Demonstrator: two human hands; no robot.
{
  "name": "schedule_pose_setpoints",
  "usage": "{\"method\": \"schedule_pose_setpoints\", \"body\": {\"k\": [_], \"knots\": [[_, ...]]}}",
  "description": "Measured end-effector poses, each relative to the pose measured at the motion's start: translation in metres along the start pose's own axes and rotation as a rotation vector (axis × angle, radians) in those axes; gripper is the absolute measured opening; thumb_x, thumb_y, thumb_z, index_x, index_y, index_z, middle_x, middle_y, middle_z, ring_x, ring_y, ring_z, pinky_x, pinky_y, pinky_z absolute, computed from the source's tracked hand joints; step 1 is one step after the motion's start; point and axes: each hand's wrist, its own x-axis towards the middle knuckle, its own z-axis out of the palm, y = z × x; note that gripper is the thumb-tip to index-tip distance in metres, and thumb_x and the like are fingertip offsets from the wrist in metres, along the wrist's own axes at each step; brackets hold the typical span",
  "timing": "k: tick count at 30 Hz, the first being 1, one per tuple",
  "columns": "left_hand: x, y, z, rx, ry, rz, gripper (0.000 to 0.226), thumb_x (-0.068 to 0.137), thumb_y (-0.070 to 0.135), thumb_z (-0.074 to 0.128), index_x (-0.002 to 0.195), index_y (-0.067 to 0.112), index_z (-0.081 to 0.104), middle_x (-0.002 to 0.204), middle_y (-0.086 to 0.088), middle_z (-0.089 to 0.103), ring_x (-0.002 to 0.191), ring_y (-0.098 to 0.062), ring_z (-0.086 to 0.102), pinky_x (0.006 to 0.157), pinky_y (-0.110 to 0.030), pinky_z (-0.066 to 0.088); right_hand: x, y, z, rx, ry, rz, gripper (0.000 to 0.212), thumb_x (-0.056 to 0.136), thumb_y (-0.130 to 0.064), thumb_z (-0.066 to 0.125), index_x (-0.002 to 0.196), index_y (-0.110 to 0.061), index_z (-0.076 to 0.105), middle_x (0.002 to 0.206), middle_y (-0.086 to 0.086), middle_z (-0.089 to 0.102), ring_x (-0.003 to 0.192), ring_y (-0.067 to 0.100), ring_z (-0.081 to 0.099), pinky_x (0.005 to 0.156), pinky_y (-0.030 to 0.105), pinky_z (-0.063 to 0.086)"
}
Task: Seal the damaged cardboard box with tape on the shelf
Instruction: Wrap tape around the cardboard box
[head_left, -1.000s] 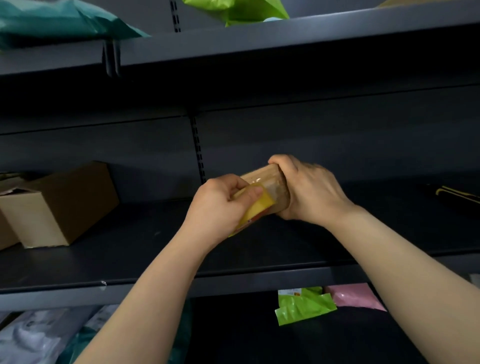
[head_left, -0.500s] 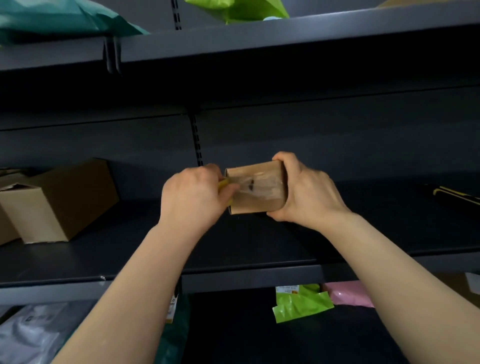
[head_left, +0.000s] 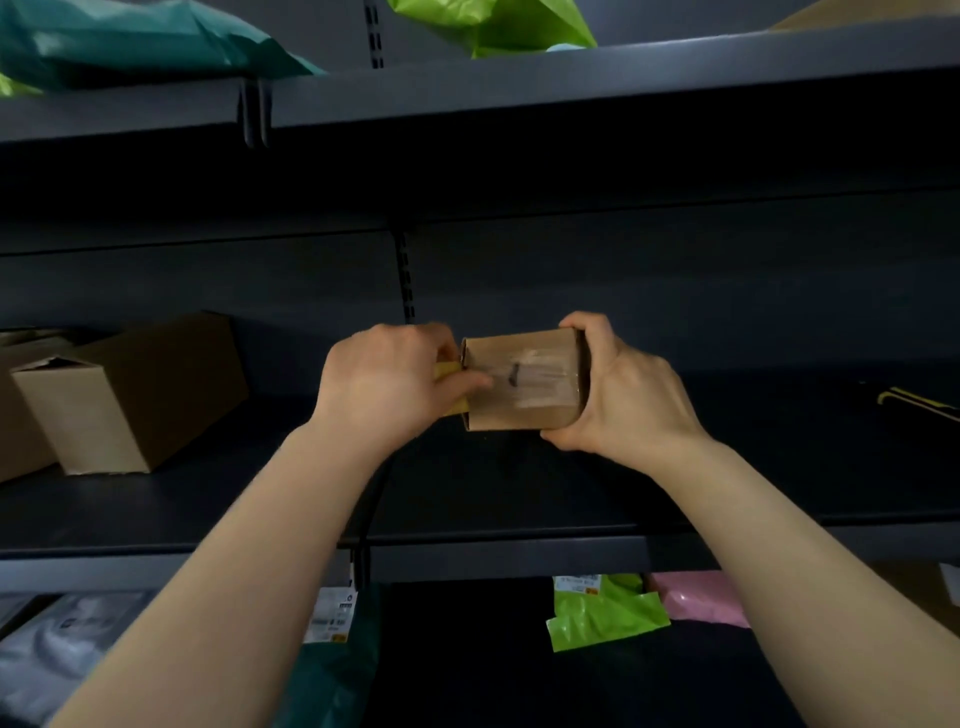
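The right hand (head_left: 618, 395) is wrapping its fingers round the right end of the small cardboard box (head_left: 519, 387), thumb on top, clamping it. The left hand (head_left: 384, 384) is pinching what I take for the yellow tape (head_left: 448, 370) against the box's left end, with the thumb lying across onto the front face, where a shiny strip is already showing. The box is being held in the air above the middle of the shelf (head_left: 498, 556), not resting on its board.

To do this step well, I think the right hand should be keeping the box steady while the left is drawing the tape flat round the left edge and rubbing it down so that no crease is lifting.

Counting outward: one box in hand and one yellow tape. Two bigger cardboard boxes (head_left: 135, 395) are sitting at the shelf's left end, the nearer with a raised flap. One dark tool (head_left: 914, 402) with yellow marks is lying near the right end. On the board above, one teal bag (head_left: 130, 41) and one lime bag (head_left: 493, 26) are showing; below the front edge, one lime mailer (head_left: 602, 613) and one pink mailer (head_left: 701, 597).
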Motion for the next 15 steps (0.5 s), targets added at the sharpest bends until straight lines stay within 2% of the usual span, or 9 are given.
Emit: {"method": "schedule_pose_setpoints", "body": {"k": [2, 4, 6, 8, 9, 11, 13, 15], "knots": [[0.001, -0.007, -0.007, -0.186, -0.159, -0.030, 0.061, 0.065, 0.086, 0.048, 0.100, 0.038, 0.062, 0.083, 0.014, 0.061, 0.081, -0.009, 0.060, 0.062, -0.031, 0.048, 0.000, 0.006, 0.001, 0.015, -0.008, 0.000, 0.098, 0.057, -0.046, 0.086, 0.132, -0.030, 0.025, 0.098, -0.015, 0.048, 0.078, 0.010, 0.055, 0.070, 0.030, 0.050], [-0.002, -0.014, -0.022, -0.503, -0.297, -0.041, 0.060, 0.057, 0.081, 0.054, 0.100, 0.040, 0.063, 0.082, 0.010, 0.068, 0.079, -0.009, 0.064, 0.067, -0.033, 0.055, -0.002, 0.011, 0.001, 0.019, -0.007, 0.008, 0.098, 0.057, -0.046, 0.086, 0.133, -0.031, 0.024, 0.100, -0.013, 0.051, 0.081, 0.011, 0.056, 0.070, 0.031, 0.050], [-0.006, -0.017, -0.031, -0.743, -0.379, 0.016, 0.040, 0.069, 0.062, 0.065, 0.101, 0.038, 0.065, 0.078, 0.000, 0.071, 0.072, -0.014, 0.069, 0.066, -0.032, 0.057, -0.003, 0.012, 0.002, -0.012, -0.009, 0.005, 0.100, 0.059, -0.046, 0.086, 0.135, -0.030, 0.023, 0.107, -0.009, 0.054, 0.084, 0.011, 0.055, 0.070, 0.030, 0.048], [-0.007, -0.018, -0.035, -0.828, -0.420, 0.070, 0.021, 0.082, 0.041, 0.070, 0.101, 0.035, 0.066, 0.080, -0.008, 0.071, 0.075, -0.020, 0.070, 0.066, -0.031, 0.058, -0.003, 0.011, 0.002, -0.037, -0.008, -0.005, 0.100, 0.061, -0.046, 0.085, 0.137, -0.028, 0.024, 0.115, -0.007, 0.055, 0.088, 0.012, 0.057, 0.068, 0.029, 0.045], [-0.006, -0.020, -0.034, -0.803, -0.425, 0.079, 0.018, 0.084, 0.036, 0.071, 0.102, 0.035, 0.066, 0.083, -0.007, 0.072, 0.077, -0.020, 0.070, 0.069, -0.032, 0.059, -0.002, 0.009, 0.002, -0.037, -0.002, -0.007, 0.099, 0.060, -0.046, 0.085, 0.137, -0.028, 0.024, 0.115, -0.007, 0.056, 0.088, 0.012, 0.057, 0.068, 0.029, 0.044], [-0.003, -0.027, -0.029, -0.648, -0.437, 0.070, 0.018, 0.087, 0.039, 0.069, 0.104, 0.039, 0.063, 0.090, 0.002, 0.072, 0.082, -0.013, 0.068, 0.074, -0.035, 0.059, -0.003, 0.007, 0.003, -0.024, -0.001, -0.009, 0.099, 0.059, -0.046, 0.085, 0.135, -0.029, 0.025, 0.108, -0.010, 0.054, 0.084, 0.011, 0.057, 0.067, 0.029, 0.046], [0.001, -0.035, -0.020, -0.365, -0.410, 0.064, 0.018, 0.088, 0.046, 0.064, 0.104, 0.043, 0.057, 0.096, 0.011, 0.067, 0.083, -0.008, 0.062, 0.072, -0.033, 0.054, -0.003, 0.004, 0.003, -0.001, 0.000, -0.006, 0.098, 0.058, -0.047, 0.085, 0.134, -0.031, 0.025, 0.099, -0.014, 0.051, 0.079, 0.010, 0.057, 0.067, 0.029, 0.049], [0.002, -0.040, -0.011, -0.120, -0.334, 0.047, 0.015, 0.091, 0.048, 0.059, 0.102, 0.040, 0.054, 0.098, 0.009, 0.062, 0.080, -0.009, 0.055, 0.067, -0.031, 0.044, -0.002, 0.000, 0.005, 0.032, -0.006, -0.008, 0.098, 0.057, -0.049, 0.085, 0.133, -0.032, 0.024, 0.093, -0.016, 0.049, 0.075, 0.009, 0.057, 0.067, 0.029, 0.050]]}}
